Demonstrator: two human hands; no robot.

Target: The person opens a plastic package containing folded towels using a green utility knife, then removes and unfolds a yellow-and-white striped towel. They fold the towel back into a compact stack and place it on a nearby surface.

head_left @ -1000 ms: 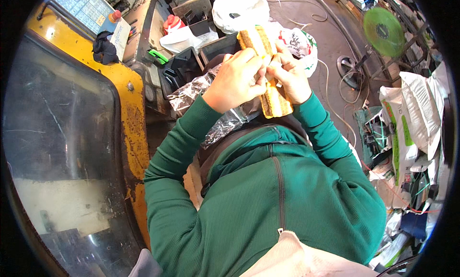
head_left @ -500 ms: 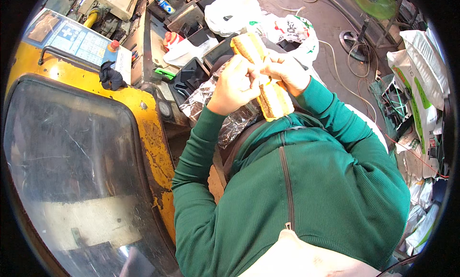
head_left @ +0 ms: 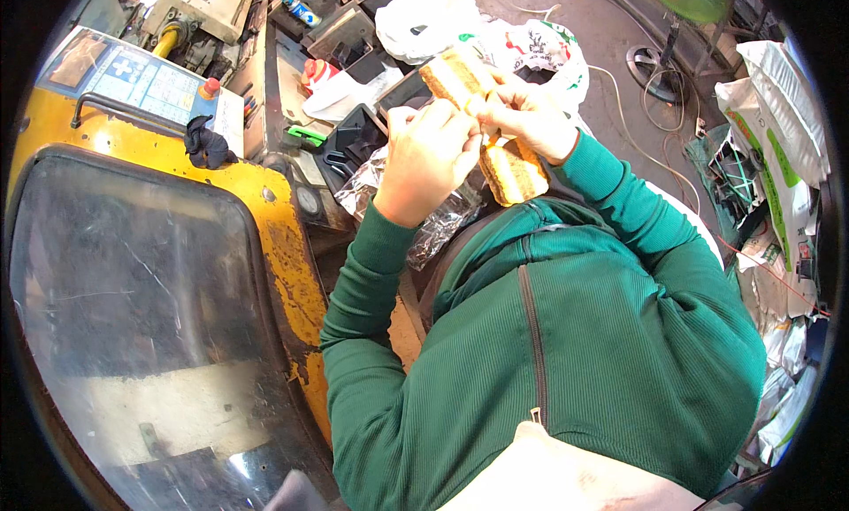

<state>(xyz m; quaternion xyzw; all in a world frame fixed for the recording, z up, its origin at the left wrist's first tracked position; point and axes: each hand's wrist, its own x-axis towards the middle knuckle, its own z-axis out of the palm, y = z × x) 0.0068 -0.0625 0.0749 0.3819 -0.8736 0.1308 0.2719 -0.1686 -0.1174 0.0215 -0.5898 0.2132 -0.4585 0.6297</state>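
Observation:
Both my hands are together at the narrow middle of a long yellow-and-brown bundle (head_left: 515, 173), whose exact kind I cannot make out. One wide end sticks out beyond my fingers; the other, with a ribbed-looking surface, points toward my lap. My left hand (head_left: 429, 157) is closed, its fingertips pinching at the middle of the bundle. From the other side, my right hand (head_left: 535, 117) grips the same narrow part with thumb and fingers. The fingers hide what lies exactly at the pinch. Crumpled clear plastic film (head_left: 442, 232) lies below my left hand.
On the left stands a yellow machine (head_left: 292, 290) with a dark window (head_left: 133, 245), control panel (head_left: 146, 77) and red knob (head_left: 209, 88). Dark bins (head_left: 349, 144) and white plastic bags (head_left: 424, 24) lie ahead. Cables cross the floor; white sacks (head_left: 778, 122) stand at right.
My left hand has turned, showing more of its back, and its fingers have curled in more. The bundle has tilted slightly, its near end shifting a little right. Both hands stay on it.

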